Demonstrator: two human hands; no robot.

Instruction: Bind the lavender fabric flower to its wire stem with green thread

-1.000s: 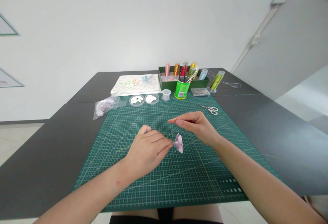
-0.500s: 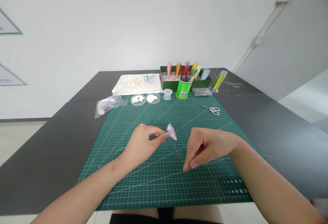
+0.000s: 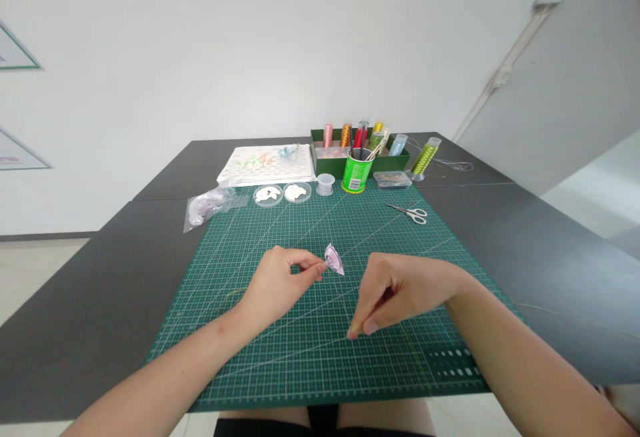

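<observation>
White walls (image 3: 200,44) stand behind a dark table (image 3: 120,290), where a lilac piece (image 3: 334,260), cupped like a petal, is held over the middle of a green cutting mat (image 3: 300,370). Thumb and fingertips of the left hand (image 3: 277,284) pinch its narrow end, the flared edge pointing away to the right. Nearby, the right hand (image 3: 395,294) bends downward over the mat, thumb and fingers drawn together; what lies between the fingertips is too small to tell. White-handled scissors (image 3: 414,214) lie farther back on the right, blades parted slightly. Along the mat's far edge are two clear dishes (image 3: 268,195) of white material, a small clear spool (image 3: 325,185), a bright green can (image 3: 355,175) of sticks and a flat clear case (image 3: 393,180). Behind the can, a dark green box (image 3: 329,168) holds colored thread spools (image 3: 346,135); a yellow-green spool (image 3: 426,157) leans beside it. At left, a plastic bag (image 3: 207,207) of lilac material lies near a white stack (image 3: 273,174).
</observation>
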